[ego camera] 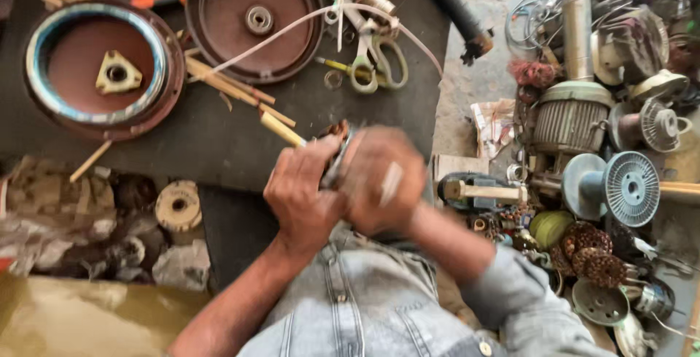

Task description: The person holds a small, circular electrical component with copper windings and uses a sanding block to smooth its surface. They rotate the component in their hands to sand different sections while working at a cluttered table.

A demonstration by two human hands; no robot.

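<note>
We see both hands closed together at centre frame over the dark tabletop [219, 145]. The left hand [302, 193] and the blurred right hand [383, 178] clamp on a small metal ring part with copper windings [337, 145], mostly hidden between them. Two round motor end covers [251, 18] lie upper left; scissors [375, 58] upper centre.

Bare dark counter [219, 145] is lying open just ahead of the left hand [302, 196] and right hand [383, 182]. Beyond it, two round end covers [251, 18], loose sticks [226, 83] and scissors [375, 61] are crowding the way forward. To the right, a strip of floor [467, 80] is staying passable, while motors [572, 113] and coils [590, 251] are blocking farther reach. Rags [65, 211] are filling the left.
</note>
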